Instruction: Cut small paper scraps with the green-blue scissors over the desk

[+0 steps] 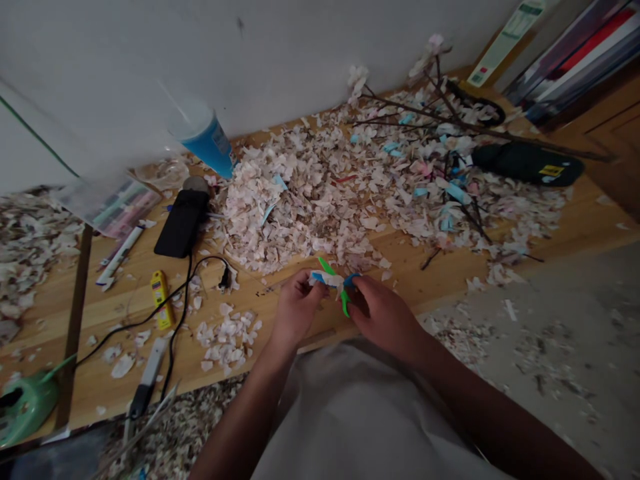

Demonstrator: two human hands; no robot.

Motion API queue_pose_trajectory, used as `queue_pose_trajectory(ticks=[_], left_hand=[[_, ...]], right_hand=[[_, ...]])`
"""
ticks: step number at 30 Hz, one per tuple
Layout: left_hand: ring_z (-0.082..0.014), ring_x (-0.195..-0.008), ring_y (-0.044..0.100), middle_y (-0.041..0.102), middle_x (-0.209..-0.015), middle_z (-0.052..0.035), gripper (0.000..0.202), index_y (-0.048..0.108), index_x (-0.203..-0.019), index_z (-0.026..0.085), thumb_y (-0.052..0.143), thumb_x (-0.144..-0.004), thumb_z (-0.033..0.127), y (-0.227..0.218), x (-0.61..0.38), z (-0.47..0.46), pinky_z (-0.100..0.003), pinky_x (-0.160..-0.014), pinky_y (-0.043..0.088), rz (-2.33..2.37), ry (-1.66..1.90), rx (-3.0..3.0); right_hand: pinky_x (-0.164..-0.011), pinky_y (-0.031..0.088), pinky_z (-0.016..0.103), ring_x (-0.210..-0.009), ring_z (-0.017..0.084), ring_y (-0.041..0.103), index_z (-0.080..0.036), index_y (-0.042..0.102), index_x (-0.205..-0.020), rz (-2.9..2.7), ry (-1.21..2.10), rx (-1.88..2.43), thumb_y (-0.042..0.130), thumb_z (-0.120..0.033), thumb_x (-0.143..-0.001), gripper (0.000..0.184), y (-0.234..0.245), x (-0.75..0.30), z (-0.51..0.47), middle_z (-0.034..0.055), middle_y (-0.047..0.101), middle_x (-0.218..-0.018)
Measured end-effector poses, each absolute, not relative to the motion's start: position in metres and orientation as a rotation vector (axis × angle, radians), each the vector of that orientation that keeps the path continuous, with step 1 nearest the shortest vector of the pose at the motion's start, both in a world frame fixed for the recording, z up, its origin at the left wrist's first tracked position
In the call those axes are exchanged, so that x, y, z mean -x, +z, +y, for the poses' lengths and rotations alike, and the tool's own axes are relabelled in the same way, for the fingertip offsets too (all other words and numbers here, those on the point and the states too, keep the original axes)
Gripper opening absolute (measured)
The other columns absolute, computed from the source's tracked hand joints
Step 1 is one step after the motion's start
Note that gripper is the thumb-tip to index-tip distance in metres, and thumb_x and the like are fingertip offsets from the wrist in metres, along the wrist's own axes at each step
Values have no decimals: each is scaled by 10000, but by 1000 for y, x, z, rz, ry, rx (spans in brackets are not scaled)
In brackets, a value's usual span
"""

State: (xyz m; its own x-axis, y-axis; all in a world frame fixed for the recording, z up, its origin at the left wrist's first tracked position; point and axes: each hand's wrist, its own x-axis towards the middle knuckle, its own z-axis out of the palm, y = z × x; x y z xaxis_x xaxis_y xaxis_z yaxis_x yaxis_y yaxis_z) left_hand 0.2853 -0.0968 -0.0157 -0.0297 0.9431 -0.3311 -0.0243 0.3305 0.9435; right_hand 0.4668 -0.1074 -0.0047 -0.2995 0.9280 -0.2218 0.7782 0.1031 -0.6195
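Note:
In the head view my left hand [295,308] is closed, thumb against fingers, pinching a small whitish petal piece [332,280] with a strip of blue on it. My right hand [381,308] is closed round what look like small green and blue scissors [345,303], their green tip pointing up and left behind the petal piece. The scissors and the petal piece meet between the hands, just above the table's front edge; whether they touch is unclear. Behind them lies a big heap of pale petals [300,200] with blue scraps in it.
On the wooden table [270,291] lie a black phone [181,223] with its cable, a yellow box [161,300], a utility knife [149,377] and a white pen [120,257]. A blue cup [213,143] leans near the wall. Blossom branches [480,127] and a dark case [525,165] lie right.

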Motion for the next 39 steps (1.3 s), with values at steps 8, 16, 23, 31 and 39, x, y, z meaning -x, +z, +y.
queue_pose_trajectory(ticks=[8,16,23,31,39], left_hand=[[-100,-665,586,655,-752,4,191,673,-838,179,725,-798,359,-22,-293,-101,-209,-660,474,1186,1125,-591],[-106,-660,591,656,-718,4,180,676,-819,172,715,-811,348,-20,-289,-101,-214,-671,471,1214,1129,-723],[-110,-658,593,664,-713,9,110,665,-806,179,682,-811,288,-15,-284,-97,-221,-665,460,1284,1075,-840],[-113,-635,582,654,-689,5,107,655,-794,170,663,-789,276,-12,-283,-95,-226,-633,447,1335,1031,-879],[-112,-634,562,637,-696,2,157,655,-795,172,704,-772,320,-9,-282,-93,-227,-626,447,1311,1008,-904]], right_hand=[[-797,445,348,-964,256,624,-180,556,-1059,-2142,959,1691,545,-185,-867,192,-8,-463,-110,115,651,-1031],[-760,433,332,-937,246,618,-185,547,-1061,-2153,960,1685,532,-179,-869,192,-5,-462,-109,107,651,-1031],[-781,441,340,-953,249,618,-199,544,-1066,-2157,932,1683,553,-182,-853,214,-7,-462,-109,102,651,-1040],[-767,429,329,-930,237,613,-202,541,-999,-2192,947,1687,560,-178,-859,143,-2,-464,-105,89,644,-1003],[-763,417,324,-917,230,600,-204,532,-985,-2195,990,1673,558,-174,-859,132,0,-465,-104,84,639,-1005]])
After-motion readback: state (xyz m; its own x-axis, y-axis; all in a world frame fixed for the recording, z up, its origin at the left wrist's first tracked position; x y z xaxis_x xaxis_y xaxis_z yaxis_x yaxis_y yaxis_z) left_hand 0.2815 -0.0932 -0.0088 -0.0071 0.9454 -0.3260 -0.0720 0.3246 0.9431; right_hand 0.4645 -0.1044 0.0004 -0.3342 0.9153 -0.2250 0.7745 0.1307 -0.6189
